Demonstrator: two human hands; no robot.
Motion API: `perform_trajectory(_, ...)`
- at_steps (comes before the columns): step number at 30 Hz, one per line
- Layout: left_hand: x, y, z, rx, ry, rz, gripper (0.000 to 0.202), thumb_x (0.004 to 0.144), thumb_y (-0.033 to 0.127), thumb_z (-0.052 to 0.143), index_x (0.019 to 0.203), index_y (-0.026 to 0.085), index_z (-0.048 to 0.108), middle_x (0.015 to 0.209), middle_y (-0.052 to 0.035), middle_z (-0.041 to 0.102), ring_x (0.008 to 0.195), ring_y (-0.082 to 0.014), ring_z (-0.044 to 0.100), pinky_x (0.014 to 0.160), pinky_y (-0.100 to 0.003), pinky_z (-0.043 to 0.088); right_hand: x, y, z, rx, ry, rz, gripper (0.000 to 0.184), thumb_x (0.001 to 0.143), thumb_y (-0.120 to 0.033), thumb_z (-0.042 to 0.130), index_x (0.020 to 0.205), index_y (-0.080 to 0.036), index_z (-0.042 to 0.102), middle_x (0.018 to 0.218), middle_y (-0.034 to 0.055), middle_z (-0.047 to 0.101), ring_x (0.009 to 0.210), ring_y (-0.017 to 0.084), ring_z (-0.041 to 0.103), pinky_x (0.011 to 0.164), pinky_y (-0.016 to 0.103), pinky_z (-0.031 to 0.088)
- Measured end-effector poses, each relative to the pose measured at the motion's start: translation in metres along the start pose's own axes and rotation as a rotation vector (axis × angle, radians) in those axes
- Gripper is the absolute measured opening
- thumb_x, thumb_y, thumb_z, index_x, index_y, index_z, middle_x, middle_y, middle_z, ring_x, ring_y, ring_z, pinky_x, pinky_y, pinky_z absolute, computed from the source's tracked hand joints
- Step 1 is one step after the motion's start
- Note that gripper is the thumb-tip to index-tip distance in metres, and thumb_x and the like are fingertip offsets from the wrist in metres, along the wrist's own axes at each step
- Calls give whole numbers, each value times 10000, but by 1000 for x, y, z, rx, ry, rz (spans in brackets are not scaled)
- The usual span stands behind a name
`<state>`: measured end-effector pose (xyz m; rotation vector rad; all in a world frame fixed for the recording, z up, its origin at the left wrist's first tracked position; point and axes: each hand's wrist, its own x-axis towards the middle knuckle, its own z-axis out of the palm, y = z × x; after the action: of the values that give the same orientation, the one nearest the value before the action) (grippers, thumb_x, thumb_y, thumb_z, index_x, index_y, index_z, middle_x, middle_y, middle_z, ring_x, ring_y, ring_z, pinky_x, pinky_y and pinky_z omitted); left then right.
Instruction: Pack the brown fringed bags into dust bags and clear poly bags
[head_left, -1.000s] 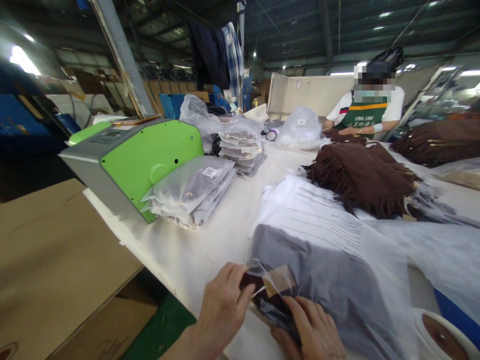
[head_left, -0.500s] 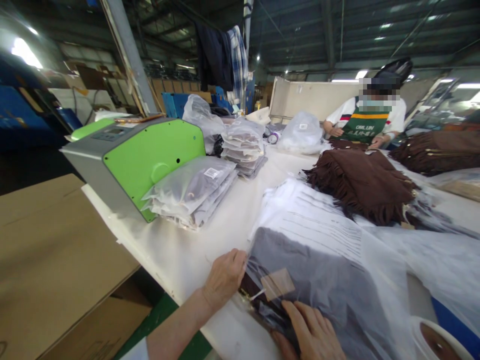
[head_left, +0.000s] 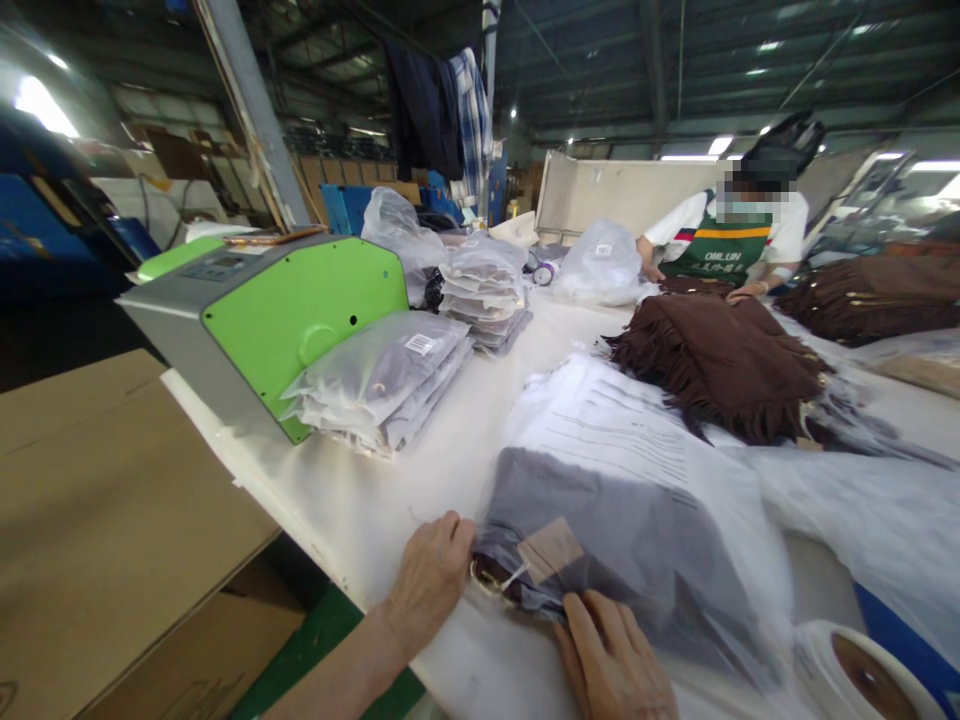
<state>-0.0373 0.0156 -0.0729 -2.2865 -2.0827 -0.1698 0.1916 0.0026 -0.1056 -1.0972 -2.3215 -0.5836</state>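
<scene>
In front of me on the table lies a clear plastic bag [head_left: 600, 400] with printed lines on its far part. Inside it shows a dark folded item [head_left: 660, 540], which looks grey through the film; a tan tag [head_left: 550, 549] and gold-coloured metal hardware [head_left: 491, 578] are at its near left corner. My left hand [head_left: 433, 570] is closed on the bag's left edge beside that corner. At the near edge, my right hand [head_left: 619, 655] grips the bag, fingers on top and thumb toward the edge.
Left stands a green and grey machine [head_left: 300, 310], with stacked filled bags [head_left: 382, 380] against it. Brown fringed pieces [head_left: 720, 360] lie to the right. A tape roll [head_left: 862, 665] is near right. Across the table a person [head_left: 727, 240] handles brown pieces. A cardboard box [head_left: 112, 520] stands left.
Both hands have shifted slightly left and the bag's near edge with them. The item's near corner and hardware show more plainly between the hands. The person opposite has moved their hands a little.
</scene>
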Motion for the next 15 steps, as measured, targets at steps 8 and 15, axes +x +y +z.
perform_trajectory(8,-8,1,-7,-430,8,-149,159,784,85,401,691,208,438,630,31,510,580,-122,511,565,-214,371,9,-4,-1,149,2,135,191,904,-270,414,968,-151,548,863,87,577,778,173,538,693,300,481)
perform_trajectory(15,-26,12,-9,-575,-32,-287,164,728,59,403,734,223,406,603,52,491,550,-112,509,542,-200,358,12,-7,0,257,5,217,194,906,-245,393,1006,-136,519,885,87,541,794,186,511,692,308,468)
